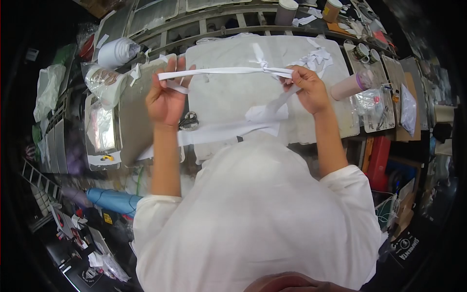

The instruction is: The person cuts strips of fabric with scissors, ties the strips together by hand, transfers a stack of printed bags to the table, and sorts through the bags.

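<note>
A narrow white fabric strip (pixel 219 71) is stretched roughly level above the table between my two hands. My left hand (pixel 168 100) holds its left end, thumb against the strip and the other fingers extended behind it. A short loose piece hangs below that thumb. My right hand (pixel 310 89) pinches the other end between thumb and fingers. Near the right hand the strip has a knot (pixel 263 64) with a tail standing up. Below lies a long white cloth band (pixel 214 135), its right part folded. Black-handled scissors (pixel 188 120) rest beside my left forearm.
White scraps (pixel 317 58) are piled at the table's far right. A pinkish cylinder (pixel 348 86) lies beyond my right hand, near two mugs (pixel 361 51). Left of the table are a white roll (pixel 116 52) and a plastic-wrapped bundle (pixel 103 83). A yellow tool (pixel 107 158) sits at the near left.
</note>
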Action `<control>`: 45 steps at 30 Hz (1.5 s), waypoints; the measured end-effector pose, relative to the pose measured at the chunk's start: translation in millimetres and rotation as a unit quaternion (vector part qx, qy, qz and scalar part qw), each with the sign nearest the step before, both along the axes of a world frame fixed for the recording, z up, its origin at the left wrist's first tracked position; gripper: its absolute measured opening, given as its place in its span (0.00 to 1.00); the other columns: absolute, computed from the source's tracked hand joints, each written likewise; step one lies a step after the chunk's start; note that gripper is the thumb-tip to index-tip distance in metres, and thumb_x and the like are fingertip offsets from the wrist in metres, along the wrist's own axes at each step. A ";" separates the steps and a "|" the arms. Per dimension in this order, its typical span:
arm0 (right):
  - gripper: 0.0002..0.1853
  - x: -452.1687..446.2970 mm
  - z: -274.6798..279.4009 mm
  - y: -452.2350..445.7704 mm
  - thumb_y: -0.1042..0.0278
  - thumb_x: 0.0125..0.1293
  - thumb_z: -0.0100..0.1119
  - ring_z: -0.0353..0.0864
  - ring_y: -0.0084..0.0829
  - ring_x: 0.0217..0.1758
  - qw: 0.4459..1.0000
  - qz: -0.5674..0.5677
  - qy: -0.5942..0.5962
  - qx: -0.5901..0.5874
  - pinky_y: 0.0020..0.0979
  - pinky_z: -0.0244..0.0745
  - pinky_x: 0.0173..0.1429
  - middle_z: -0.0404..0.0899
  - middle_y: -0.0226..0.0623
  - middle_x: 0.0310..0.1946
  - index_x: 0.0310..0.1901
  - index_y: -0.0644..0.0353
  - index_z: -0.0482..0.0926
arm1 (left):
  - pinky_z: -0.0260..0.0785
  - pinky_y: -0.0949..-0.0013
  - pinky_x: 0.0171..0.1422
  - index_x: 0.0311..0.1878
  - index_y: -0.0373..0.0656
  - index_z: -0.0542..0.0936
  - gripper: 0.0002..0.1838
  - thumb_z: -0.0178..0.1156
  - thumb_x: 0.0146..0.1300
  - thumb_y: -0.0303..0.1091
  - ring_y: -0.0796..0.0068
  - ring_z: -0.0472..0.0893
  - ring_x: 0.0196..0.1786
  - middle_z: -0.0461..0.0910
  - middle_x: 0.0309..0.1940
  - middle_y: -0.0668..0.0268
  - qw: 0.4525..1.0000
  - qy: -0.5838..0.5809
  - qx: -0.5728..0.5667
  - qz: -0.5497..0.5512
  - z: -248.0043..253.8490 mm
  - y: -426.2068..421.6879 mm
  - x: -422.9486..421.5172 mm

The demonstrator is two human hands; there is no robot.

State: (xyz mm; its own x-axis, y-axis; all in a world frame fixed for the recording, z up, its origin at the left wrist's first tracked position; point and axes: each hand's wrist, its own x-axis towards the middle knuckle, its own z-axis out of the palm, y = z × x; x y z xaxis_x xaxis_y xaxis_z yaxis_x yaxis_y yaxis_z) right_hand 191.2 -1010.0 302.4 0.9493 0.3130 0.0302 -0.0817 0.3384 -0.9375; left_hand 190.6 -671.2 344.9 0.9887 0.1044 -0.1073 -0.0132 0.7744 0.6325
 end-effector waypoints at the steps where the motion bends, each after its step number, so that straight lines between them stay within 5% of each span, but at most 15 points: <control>1: 0.15 -2.4 5.2 12.2 0.59 0.75 0.56 0.76 0.27 0.43 1.000 -0.002 -0.005 0.001 0.28 0.70 0.48 0.80 0.36 0.39 0.38 0.63 0.81 | 0.67 0.65 0.50 0.34 0.42 0.71 0.13 0.49 0.78 0.35 0.72 0.74 0.39 0.74 0.34 0.67 0.987 -0.057 -0.141 -0.056 -25.2 8.1 8.3; 3: 0.15 -7.2 24.2 38.5 0.58 0.77 0.52 0.73 0.34 0.51 0.957 -0.040 0.035 0.286 0.33 0.68 0.52 0.76 0.38 0.45 0.37 0.60 0.78 | 0.62 0.68 0.42 0.35 0.42 0.68 0.13 0.46 0.79 0.35 0.74 0.66 0.32 0.63 0.26 0.70 0.898 -0.103 -0.399 -0.150 -26.0 -4.6 16.1; 6: 0.14 -0.4 22.7 36.2 0.59 0.79 0.47 0.69 0.35 0.50 0.910 -0.045 0.031 0.410 0.32 0.65 0.52 0.72 0.36 0.41 0.37 0.58 0.75 | 0.56 0.69 0.37 0.35 0.41 0.69 0.13 0.46 0.79 0.36 0.77 0.58 0.27 0.58 0.24 0.72 0.934 -0.107 -0.294 -0.170 -35.5 1.5 29.6; 7: 0.14 -1.4 24.1 28.1 0.59 0.80 0.45 0.66 0.32 0.43 0.890 -0.008 0.051 0.453 0.29 0.63 0.45 0.66 0.32 0.33 0.38 0.57 0.74 | 0.50 0.71 0.34 0.36 0.42 0.70 0.13 0.46 0.79 0.37 0.79 0.55 0.26 0.56 0.23 0.73 0.954 -0.114 -0.234 -0.149 -30.6 18.1 30.7; 11: 0.14 -13.1 24.2 31.2 0.58 0.80 0.44 0.62 0.29 0.38 0.910 -0.015 0.071 0.408 0.27 0.60 0.39 0.65 0.31 0.31 0.37 0.56 0.72 | 0.49 0.72 0.33 0.40 0.44 0.74 0.13 0.45 0.80 0.39 0.80 0.54 0.25 0.55 0.21 0.75 0.977 -0.110 -0.122 -0.134 -7.6 27.0 15.5; 30: 0.10 -16.4 39.2 -13.5 0.63 0.79 0.43 0.60 0.27 0.33 0.927 -0.043 0.095 0.360 0.25 0.56 0.33 0.63 0.31 0.27 0.39 0.57 0.69 | 0.45 0.72 0.30 0.42 0.41 0.77 0.13 0.45 0.79 0.37 0.82 0.51 0.22 0.52 0.19 0.76 0.985 -0.080 -0.066 -0.141 -7.4 72.6 17.5; 33: 0.11 -15.8 35.0 -12.9 0.63 0.79 0.44 0.61 0.28 0.32 0.926 -0.043 0.102 0.362 0.26 0.58 0.35 0.65 0.32 0.27 0.38 0.57 0.70 | 0.50 0.73 0.31 0.45 0.43 0.77 0.10 0.48 0.77 0.37 0.84 0.55 0.22 0.58 0.19 0.76 0.978 -0.093 -0.051 -0.178 -28.1 70.4 19.8; 35: 0.13 -13.2 34.6 5.8 0.61 0.79 0.45 0.64 0.29 0.34 0.942 -0.113 0.043 0.312 0.27 0.61 0.39 0.67 0.33 0.28 0.37 0.58 0.71 | 0.56 0.77 0.31 0.54 0.44 0.76 0.15 0.61 0.71 0.40 0.87 0.63 0.24 0.66 0.23 0.74 0.908 -0.042 0.377 -0.176 -41.6 57.2 19.4; 37: 0.13 -13.2 39.3 27.4 0.60 0.79 0.45 0.66 0.30 0.35 0.959 -0.091 0.013 0.269 0.29 0.63 0.42 0.67 0.34 0.29 0.38 0.59 0.71 | 0.71 0.67 0.46 0.65 0.50 0.73 0.33 0.73 0.59 0.48 0.72 0.76 0.33 0.78 0.35 0.63 0.703 -0.055 0.650 -0.284 -3.7 6.6 9.6; 39: 0.13 -12.5 42.4 49.4 0.60 0.79 0.46 0.67 0.31 0.36 0.971 -0.065 -0.023 0.228 0.31 0.64 0.44 0.68 0.34 0.30 0.38 0.59 0.72 | 0.73 0.61 0.53 0.70 0.53 0.71 0.43 0.77 0.51 0.52 0.62 0.79 0.44 0.80 0.45 0.55 0.641 -0.153 0.684 -0.313 -10.2 -24.4 9.9; 41: 0.11 -13.2 40.4 67.0 0.60 0.79 0.47 0.68 0.32 0.37 0.978 -0.012 -0.019 0.206 0.33 0.66 0.47 0.67 0.33 0.29 0.42 0.60 0.71 | 0.72 0.59 0.58 0.65 0.47 0.75 0.37 0.75 0.55 0.50 0.58 0.77 0.51 0.80 0.51 0.51 0.587 -0.396 0.694 -0.127 -27.8 -55.6 10.6; 43: 0.11 -20.7 42.7 74.2 0.61 0.79 0.47 0.67 0.30 0.36 0.975 -0.036 0.002 0.218 0.34 0.67 0.49 0.66 0.32 0.28 0.42 0.59 0.71 | 0.72 0.60 0.53 0.55 0.39 0.80 0.27 0.71 0.59 0.48 0.58 0.79 0.45 0.81 0.44 0.50 0.704 -0.312 0.590 -0.242 -29.5 -77.5 11.7; 45: 0.11 -13.6 37.3 75.0 0.60 0.79 0.46 0.66 0.28 0.34 0.966 -0.086 0.023 0.243 0.35 0.67 0.50 0.64 0.30 0.27 0.42 0.58 0.70 | 0.70 0.61 0.40 0.41 0.33 0.82 0.17 0.63 0.68 0.42 0.61 0.78 0.29 0.79 0.25 0.51 0.720 -0.181 0.619 -0.257 -28.6 -79.1 13.8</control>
